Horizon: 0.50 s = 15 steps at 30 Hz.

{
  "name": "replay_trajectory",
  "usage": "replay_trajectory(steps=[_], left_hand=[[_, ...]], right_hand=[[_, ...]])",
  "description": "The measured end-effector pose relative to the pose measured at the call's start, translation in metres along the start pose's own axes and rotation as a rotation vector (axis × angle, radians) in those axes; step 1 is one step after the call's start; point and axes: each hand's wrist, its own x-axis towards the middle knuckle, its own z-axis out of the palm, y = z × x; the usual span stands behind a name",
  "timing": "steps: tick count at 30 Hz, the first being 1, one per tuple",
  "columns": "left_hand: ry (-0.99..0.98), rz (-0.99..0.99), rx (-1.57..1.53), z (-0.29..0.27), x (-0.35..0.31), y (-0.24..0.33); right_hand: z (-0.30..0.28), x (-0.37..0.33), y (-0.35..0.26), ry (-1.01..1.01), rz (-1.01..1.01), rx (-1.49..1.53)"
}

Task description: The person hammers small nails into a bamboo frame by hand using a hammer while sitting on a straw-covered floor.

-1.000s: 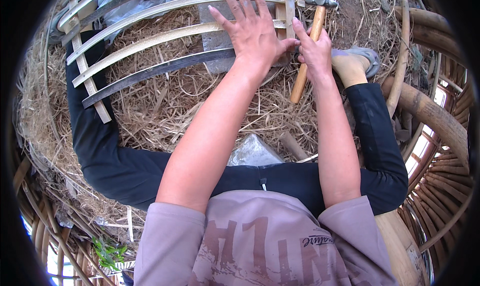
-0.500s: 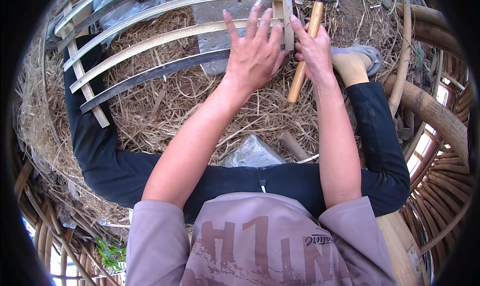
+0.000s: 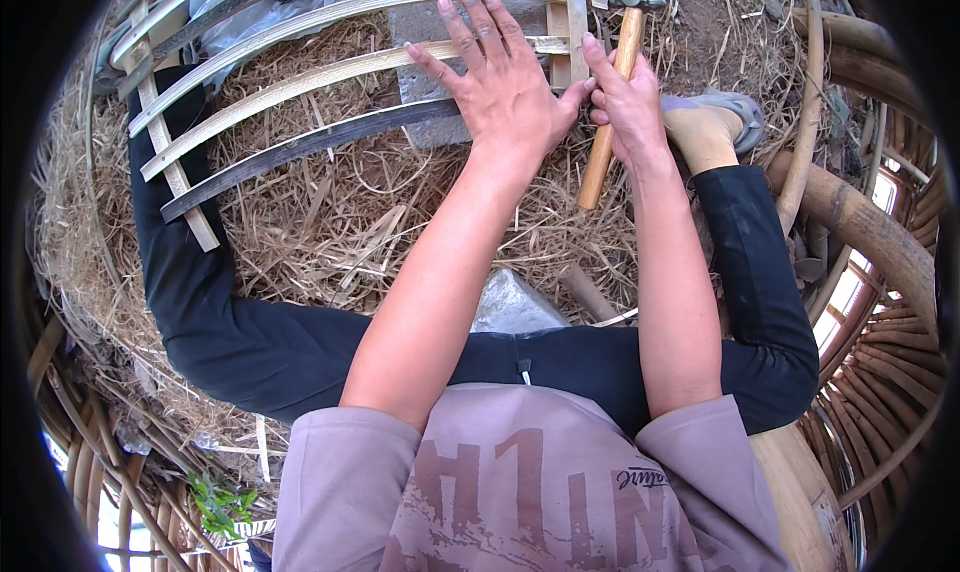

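My left hand [image 3: 505, 97] lies over the right part of a frame of curved wooden slats. Its fingers are spread wide across the pale slat [image 3: 300, 90] and the dark slat [image 3: 310, 144], and the thumb reaches toward the lower end of the upright crosspiece [image 3: 577, 32]. Wrapped around the wooden handle of a hammer [image 3: 597, 167] is my right hand [image 3: 628, 107], just right of the crosspiece. The hammer's metal head points away from me. Part of the dark slat is hidden under my left hand.
A grey block [image 3: 430, 42] sits beneath the slats. Another crosspiece [image 3: 175, 167] joins their left ends, over my left leg. Dry straw [image 3: 330, 242] covers the ground, with a grey stone [image 3: 515, 304] near my lap. Bent bamboo poles [image 3: 870, 212] stand at the right.
My left hand's fingers have swung left and spread wider across the slats, while its forearm has shifted right. My right hand and the hammer are nearly where they were.
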Motion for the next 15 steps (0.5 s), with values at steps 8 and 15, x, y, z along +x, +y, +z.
replay_trajectory(steps=[8, 15], left_hand=[[-0.037, -0.056, -0.01, -0.001, 0.003, 0.004], [-0.081, -0.113, 0.005, -0.006, 0.006, 0.011]], right_hand=[[0.006, -0.002, -0.003, 0.043, -0.024, -0.048], [-0.001, -0.024, -0.019, 0.187, -0.094, -0.063]])
